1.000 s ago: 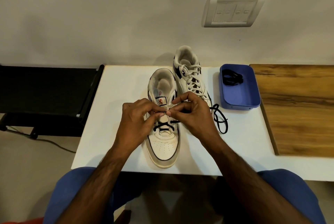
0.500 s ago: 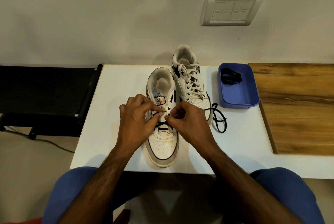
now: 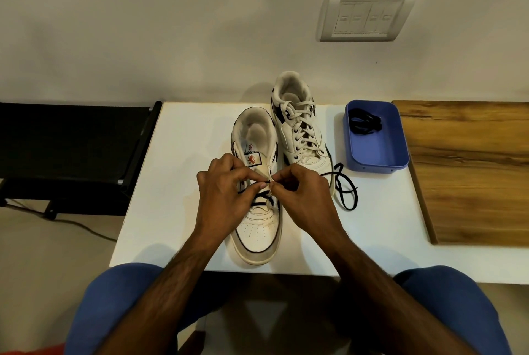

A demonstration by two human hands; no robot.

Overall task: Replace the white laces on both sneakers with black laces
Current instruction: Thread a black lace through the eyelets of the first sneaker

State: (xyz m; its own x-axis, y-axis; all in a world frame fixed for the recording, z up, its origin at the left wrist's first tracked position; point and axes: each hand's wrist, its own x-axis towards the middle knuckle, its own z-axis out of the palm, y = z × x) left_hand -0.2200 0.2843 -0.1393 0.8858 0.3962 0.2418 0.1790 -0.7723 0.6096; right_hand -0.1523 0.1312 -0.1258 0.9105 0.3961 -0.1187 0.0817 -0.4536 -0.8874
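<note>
Both hands cover the near sneaker (image 3: 259, 228) mid-table (image 3: 183, 154). Left hand (image 3: 226, 197) and right hand (image 3: 303, 197) fingers pinch the black lace (image 3: 345, 197) tip (eyelet hidden); its loose end trails right.

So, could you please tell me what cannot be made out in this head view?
- Near sneaker: its middle eyelets, covered by both hands, left and right.
- Black lace: its threaded end, too small between the fingertips.
- Far sneaker: its toe, behind the right hand.
- Tray: laces inside tangled, count unclear.
</note>
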